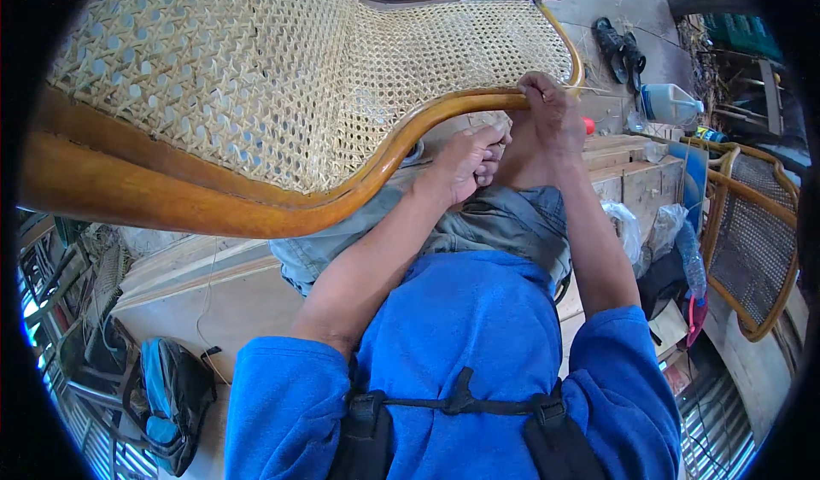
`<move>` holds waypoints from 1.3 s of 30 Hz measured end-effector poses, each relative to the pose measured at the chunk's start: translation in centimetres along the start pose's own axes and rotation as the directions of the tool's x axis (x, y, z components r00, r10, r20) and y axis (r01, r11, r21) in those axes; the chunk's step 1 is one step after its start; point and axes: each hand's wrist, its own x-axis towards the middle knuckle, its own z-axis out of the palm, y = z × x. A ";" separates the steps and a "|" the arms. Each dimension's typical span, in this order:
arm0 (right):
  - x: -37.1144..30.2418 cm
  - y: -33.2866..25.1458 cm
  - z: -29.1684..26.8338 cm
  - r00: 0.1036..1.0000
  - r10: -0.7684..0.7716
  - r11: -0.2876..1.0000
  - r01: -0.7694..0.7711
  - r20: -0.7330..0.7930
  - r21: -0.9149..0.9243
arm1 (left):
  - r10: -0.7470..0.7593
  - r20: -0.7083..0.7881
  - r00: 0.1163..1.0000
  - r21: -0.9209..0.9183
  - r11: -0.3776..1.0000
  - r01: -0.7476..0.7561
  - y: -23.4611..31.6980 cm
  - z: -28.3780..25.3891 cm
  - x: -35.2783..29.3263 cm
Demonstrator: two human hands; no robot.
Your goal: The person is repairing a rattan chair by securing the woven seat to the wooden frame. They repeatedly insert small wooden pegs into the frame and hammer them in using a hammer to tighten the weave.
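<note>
Whether the curled left fingers held anything was hidden; the cane webbing ran past the top edge.

Fairly bright overall, shadows soft. Blown-out, blue-fringed glare at the 8 o'clock rim. Clutter toward 3 o'clock dim. Light sheen on the varnished frame, 9 to 12 o'clock. Fisheye: corners black, edges bowed; centre reasonably sharp, rim softer.
</note>
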 end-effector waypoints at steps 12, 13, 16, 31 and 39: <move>-0.9 -1.4 -0.6 0.993 -0.115 0.979 0.106 -0.040 -0.172 | 0.032 0.002 0.999 0.015 0.999 -0.032 0.0 -0.1 -0.1; -0.9 -1.5 -0.6 0.998 -0.056 0.987 0.050 -0.033 -0.151 | 0.034 0.003 0.999 0.019 0.999 -0.034 0.0 -0.1 0.0; -0.9 -1.1 -0.3 0.997 -0.054 0.990 0.047 -0.047 -0.131 | 0.041 -0.011 0.999 0.065 0.997 -0.040 0.1 0.2 -0.2; 0.4 -1.2 1.2 0.973 -0.206 0.964 0.183 -0.108 -0.193 | 0.030 0.006 1.000 0.024 0.999 -0.031 0.0 -0.2 0.2; 1.7 0.7 1.7 0.945 -0.323 0.909 0.326 0.056 -0.257 | 0.057 -0.006 0.998 0.034 0.998 -0.057 0.1 0.0 0.0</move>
